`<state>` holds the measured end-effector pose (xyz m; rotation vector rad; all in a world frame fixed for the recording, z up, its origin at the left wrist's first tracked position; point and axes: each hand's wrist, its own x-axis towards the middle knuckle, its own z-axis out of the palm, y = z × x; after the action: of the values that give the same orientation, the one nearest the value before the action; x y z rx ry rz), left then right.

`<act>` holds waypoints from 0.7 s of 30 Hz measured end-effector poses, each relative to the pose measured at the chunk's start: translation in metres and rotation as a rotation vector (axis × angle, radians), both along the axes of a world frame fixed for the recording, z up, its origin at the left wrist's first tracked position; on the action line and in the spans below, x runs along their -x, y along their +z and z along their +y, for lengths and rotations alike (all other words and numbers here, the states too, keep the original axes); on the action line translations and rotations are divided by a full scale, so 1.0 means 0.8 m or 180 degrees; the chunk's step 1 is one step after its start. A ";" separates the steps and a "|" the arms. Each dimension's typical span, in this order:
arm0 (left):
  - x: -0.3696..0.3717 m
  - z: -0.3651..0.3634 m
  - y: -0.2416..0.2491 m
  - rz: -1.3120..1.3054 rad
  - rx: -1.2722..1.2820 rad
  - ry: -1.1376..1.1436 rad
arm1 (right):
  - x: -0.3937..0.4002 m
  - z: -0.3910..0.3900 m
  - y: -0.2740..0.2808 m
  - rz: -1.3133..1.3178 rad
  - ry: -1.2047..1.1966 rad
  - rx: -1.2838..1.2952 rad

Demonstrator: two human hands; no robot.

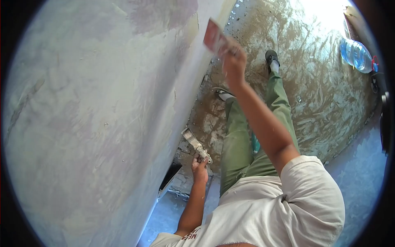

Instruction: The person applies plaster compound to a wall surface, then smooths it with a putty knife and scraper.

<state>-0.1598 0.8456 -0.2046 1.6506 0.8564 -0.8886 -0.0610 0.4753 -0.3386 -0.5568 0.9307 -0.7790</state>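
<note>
My right hand (233, 61) is raised at the top centre, fingers closed around a flat, reddish, four-cornered pad (214, 36). The pad is slightly blurred and overlaps the edge of the pale plastered wall (103, 94) in this view; I cannot tell exactly what kind of pad it is. Lower down, close beside the wall, my left hand (200, 168) grips a putty knife (191, 140) by its handle. Dried plaster cakes the handle, and the blade points up and left.
The floor (329, 111) is smeared with brown and white plaster, with crumbs along the wall's foot. A large water bottle (356, 55) lies at the right. Low by the wall stands a dark-faced object (169, 176). My legs (238, 140) stand near the wall.
</note>
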 end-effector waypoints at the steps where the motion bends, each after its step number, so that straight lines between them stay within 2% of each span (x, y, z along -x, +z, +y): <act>1: 0.002 -0.002 0.000 0.0004 0.0009 0.0009 | -0.018 -0.028 -0.022 0.0050 -0.0124 0.0131; 2: 0.004 -0.004 -0.001 0.0009 0.0008 0.0021 | -0.030 -0.044 -0.032 0.0100 -0.0246 0.0252; 5: 0.008 -0.019 0.005 -0.0010 0.0081 0.0137 | -0.058 -0.043 0.026 0.0079 -0.0128 -0.0232; 6: 0.009 -0.023 0.007 0.0014 0.0057 0.0134 | -0.064 -0.019 0.038 0.0792 0.0038 0.0517; 8: 0.006 -0.031 0.008 0.0059 0.0041 0.0093 | -0.071 0.056 0.058 0.1013 -0.0156 0.1757; 9: 0.007 -0.032 0.009 0.0050 0.0029 0.0110 | -0.057 0.085 0.100 0.1078 0.0036 0.2003; 11: 0.008 -0.032 0.008 0.0031 0.0013 0.0125 | -0.033 0.114 0.167 0.0615 0.0407 0.1955; 13: 0.006 -0.024 0.000 -0.0011 0.0119 0.0088 | -0.014 0.127 0.192 0.0236 0.0819 0.1540; 15: 0.004 -0.025 -0.005 -0.0027 0.0127 0.0077 | 0.007 0.123 0.194 -0.0071 0.1314 0.0960; 17: -0.005 -0.044 -0.004 -0.0021 0.0046 0.0087 | 0.010 0.115 0.163 -0.0006 0.1186 0.0972; 20: -0.011 -0.055 -0.004 -0.0047 0.0066 -0.0001 | -0.021 0.065 0.098 0.0410 0.0419 0.0676; 21: -0.010 -0.052 -0.005 -0.0049 0.0038 -0.0018 | -0.030 0.061 0.094 0.0621 0.0323 0.0836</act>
<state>-0.1518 0.8038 -0.2086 1.6484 0.8348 -0.8824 -0.0366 0.5245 -0.2635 -0.9161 0.9766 -0.7695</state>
